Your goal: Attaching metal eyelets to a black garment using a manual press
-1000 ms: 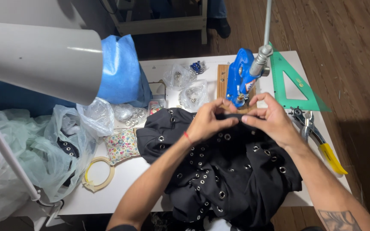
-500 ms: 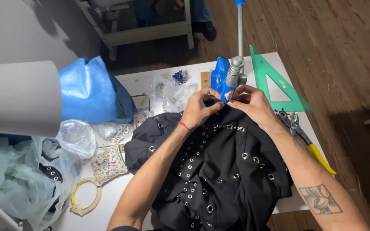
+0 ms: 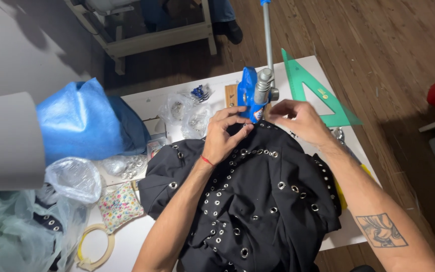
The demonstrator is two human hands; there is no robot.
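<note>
Left hand point(image 3: 226, 132) pinches black eyeleted garment point(image 3: 258, 201) at blue press point(image 3: 251, 95); right hand point(image 3: 298, 118) open beside green triangle point(image 3: 310, 93).

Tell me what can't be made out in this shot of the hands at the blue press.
- Head view: the blue press base, hidden by the left hand and black garment.
- Press lever top: cut off by the upper edge.
- Whether the right hand holds anything: its palm faces away.
- Clear bags' contents: too small.

Left hand point(image 3: 225, 133) pinching black eyeleted garment point(image 3: 258, 201) — blue press point(image 3: 250, 95), right hand point(image 3: 300, 118) beside
</note>
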